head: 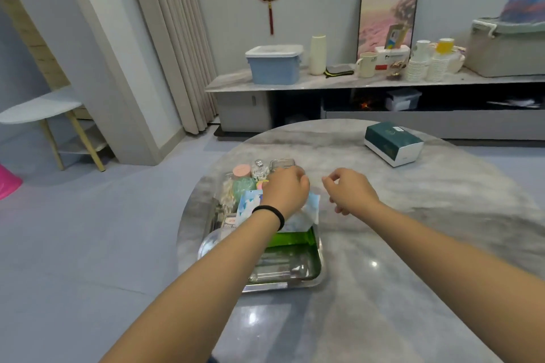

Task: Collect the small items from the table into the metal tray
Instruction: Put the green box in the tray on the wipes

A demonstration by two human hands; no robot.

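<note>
The left hand and forearm cover the middle of the metal tray, hiding most of the blue-and-white packets and whatever the curled fingers may hold. The right hand is loosely curled with its fingertips turned away, so whether anything is pinched there cannot be told. Small items at the tray's far end, around a clear plastic box, are too blurred to identify

Left hand, black band on the wrist, is over the far end of the metal tray stuffed with small items, right hand loosely curled above the marble tabletop just beside it, green-and-white box sitting well apart.
</note>
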